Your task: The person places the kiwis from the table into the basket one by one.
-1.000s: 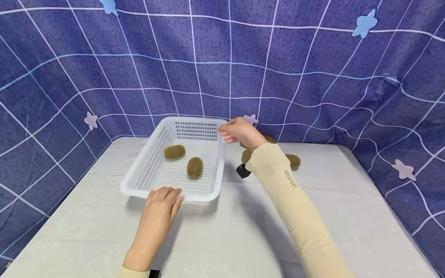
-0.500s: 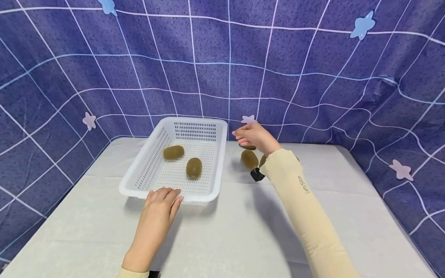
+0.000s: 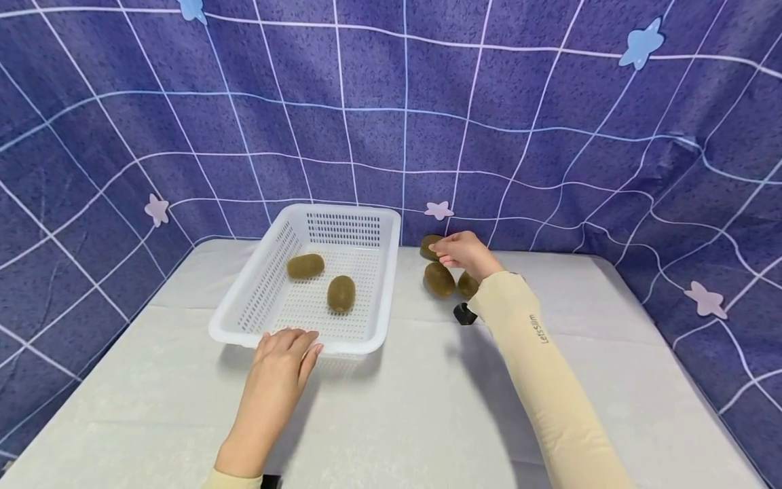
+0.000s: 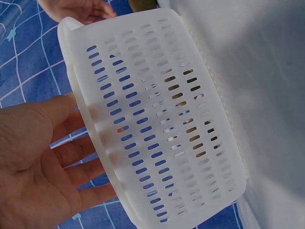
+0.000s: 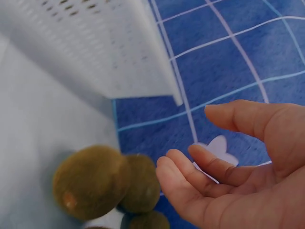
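Observation:
A white plastic basket (image 3: 351,348) with slotted walls stands left of centre on the table, two brown kiwis (image 3: 341,294) lying apart inside it. My left hand (image 3: 277,363) rests on its near rim, fingers laid over the edge; the left wrist view shows the palm outside the wall (image 4: 162,119). To the right of the basket, my right hand (image 3: 464,251) hovers among loose kiwis (image 3: 439,280), its fingertips overlapping the rearmost kiwi (image 3: 430,246). In the right wrist view that hand (image 5: 238,171) is empty, thumb and fingers apart, beside clustered kiwis (image 5: 90,181).
A pale cloth covers the table (image 3: 391,421). Purple-blue curtain fabric (image 3: 379,136) with a line grid and stars rises right behind the basket and kiwis. The right sleeve (image 3: 537,367) covers part of the table behind it. A black wrist-worn piece (image 3: 465,314) hangs beside the cuff.
My right hand has moved from the basket's far right corner rightward, then down to the loose kiwis. My left hand and the two kiwis in the basket have stayed in place.

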`<action>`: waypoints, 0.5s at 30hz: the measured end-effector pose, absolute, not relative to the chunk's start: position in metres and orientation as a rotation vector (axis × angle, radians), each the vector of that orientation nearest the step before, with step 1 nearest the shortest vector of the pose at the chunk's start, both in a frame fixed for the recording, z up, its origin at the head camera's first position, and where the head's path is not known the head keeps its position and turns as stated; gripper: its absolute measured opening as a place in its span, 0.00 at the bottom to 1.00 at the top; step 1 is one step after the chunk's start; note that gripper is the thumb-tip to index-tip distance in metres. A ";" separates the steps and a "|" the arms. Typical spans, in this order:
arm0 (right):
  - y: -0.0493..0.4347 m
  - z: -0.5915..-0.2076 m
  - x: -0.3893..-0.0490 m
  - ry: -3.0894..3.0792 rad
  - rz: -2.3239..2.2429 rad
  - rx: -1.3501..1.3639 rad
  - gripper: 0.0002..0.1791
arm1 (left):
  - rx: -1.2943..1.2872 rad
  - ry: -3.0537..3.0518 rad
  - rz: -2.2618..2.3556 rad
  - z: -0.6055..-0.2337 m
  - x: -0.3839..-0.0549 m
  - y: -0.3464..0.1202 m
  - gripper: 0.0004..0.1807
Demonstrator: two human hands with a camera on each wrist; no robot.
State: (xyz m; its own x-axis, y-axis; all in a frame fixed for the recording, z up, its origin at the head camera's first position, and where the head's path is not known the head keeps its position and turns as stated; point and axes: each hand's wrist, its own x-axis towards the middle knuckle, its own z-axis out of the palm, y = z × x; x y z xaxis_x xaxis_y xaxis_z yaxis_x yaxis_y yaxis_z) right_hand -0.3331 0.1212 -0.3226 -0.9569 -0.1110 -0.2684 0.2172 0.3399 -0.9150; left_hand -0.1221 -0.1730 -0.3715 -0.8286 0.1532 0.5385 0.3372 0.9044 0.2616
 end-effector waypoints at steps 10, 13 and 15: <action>0.129 -0.341 -0.339 2.410 -1.586 0.140 0.12 | -0.359 -2.548 -0.481 -0.371 -0.122 -0.172 0.13; 0.129 -0.344 -0.341 2.444 -1.544 0.128 0.07 | -0.357 -2.542 -0.479 -0.371 -0.122 -0.172 0.13; 0.128 -0.346 -0.343 2.462 -1.515 0.109 0.11 | -0.357 -2.540 -0.478 -0.371 -0.122 -0.172 0.13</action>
State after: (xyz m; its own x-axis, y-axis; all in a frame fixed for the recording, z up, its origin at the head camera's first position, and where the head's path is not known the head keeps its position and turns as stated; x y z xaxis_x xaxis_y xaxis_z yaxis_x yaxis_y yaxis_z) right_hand -0.3431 0.1278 -0.3465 -0.9664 -0.0658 -0.2484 0.1921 0.4568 -0.8686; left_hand -0.1218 -0.1723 -0.3711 -0.8265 0.1547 0.5413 0.3408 0.9028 0.2624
